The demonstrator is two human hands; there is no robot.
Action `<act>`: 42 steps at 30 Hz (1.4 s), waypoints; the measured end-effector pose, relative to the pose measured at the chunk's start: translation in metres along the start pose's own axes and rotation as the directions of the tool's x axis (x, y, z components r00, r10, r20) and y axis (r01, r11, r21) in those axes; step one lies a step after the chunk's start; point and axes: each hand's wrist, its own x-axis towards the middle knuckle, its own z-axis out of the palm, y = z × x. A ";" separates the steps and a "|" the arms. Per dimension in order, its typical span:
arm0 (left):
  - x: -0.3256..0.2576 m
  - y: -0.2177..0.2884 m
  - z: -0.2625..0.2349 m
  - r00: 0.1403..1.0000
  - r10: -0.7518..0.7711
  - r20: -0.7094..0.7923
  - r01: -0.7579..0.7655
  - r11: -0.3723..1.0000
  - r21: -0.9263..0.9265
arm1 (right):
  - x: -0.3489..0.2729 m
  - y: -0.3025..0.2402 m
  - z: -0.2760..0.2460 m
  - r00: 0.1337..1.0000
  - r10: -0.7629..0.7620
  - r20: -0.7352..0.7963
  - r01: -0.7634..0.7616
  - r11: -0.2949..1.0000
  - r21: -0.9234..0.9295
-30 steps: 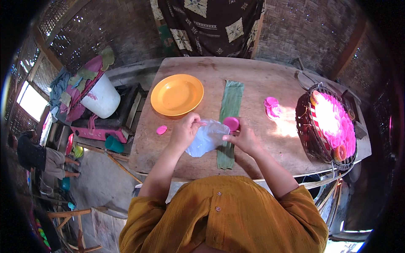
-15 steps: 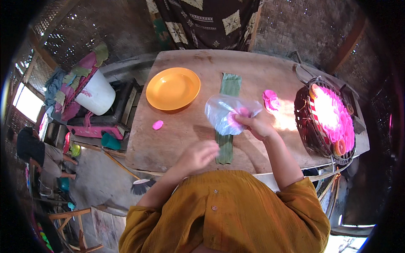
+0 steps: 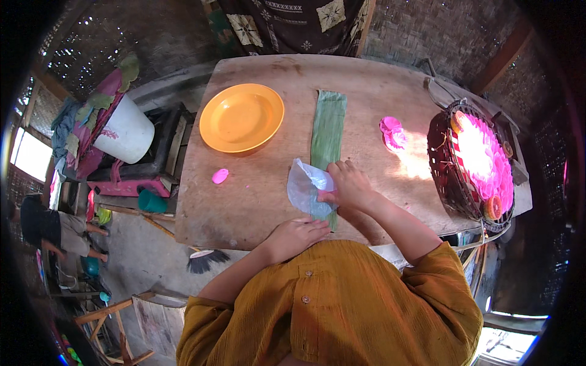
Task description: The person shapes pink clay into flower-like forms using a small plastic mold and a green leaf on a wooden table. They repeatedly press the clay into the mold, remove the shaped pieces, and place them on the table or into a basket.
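Note:
A long green leaf strip (image 3: 328, 131) lies on the wooden table in front of me. Over its near part is a clear plastic bag (image 3: 303, 190), crumpled and shiny. My right hand (image 3: 349, 188) grips the bag's right side, thumb toward me, low over the leaf. My left hand (image 3: 297, 236) rests by the leaf's near end at the table edge, its fingers stretched out and holding nothing. Whatever is inside the bag is hidden. To the left lies a small pink lump (image 3: 220, 176).
A yellow-orange plate (image 3: 207, 131) sits at the far left of the table (image 3: 244, 207). Pink ruffled pieces (image 3: 392, 133) lie to the right, before a dark basket (image 3: 444, 183) of pink pieces. A white bucket (image 3: 127, 131) stands left; another person (image 3: 46, 222) is beyond.
My right hand has brought the bag down toward me onto the leaf, and the pink in it no longer shows. My left hand has settled at the leaf's near end.

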 end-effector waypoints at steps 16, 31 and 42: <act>0.018 -0.012 -0.012 0.988 -0.097 0.121 0.112 0.987 -0.118 | 0.057 0.042 0.002 0.974 0.060 -0.220 -0.078 0.994 -0.072; 0.019 -0.011 -0.018 0.918 -0.228 0.325 0.279 0.952 -0.121 | 0.141 0.072 -0.025 0.915 0.382 -0.132 -0.398 0.909 -0.127; 0.022 -0.002 -0.027 0.853 -0.281 0.440 0.366 0.923 -0.120 | 0.057 0.035 -0.014 0.979 0.104 0.177 -0.123 0.987 0.101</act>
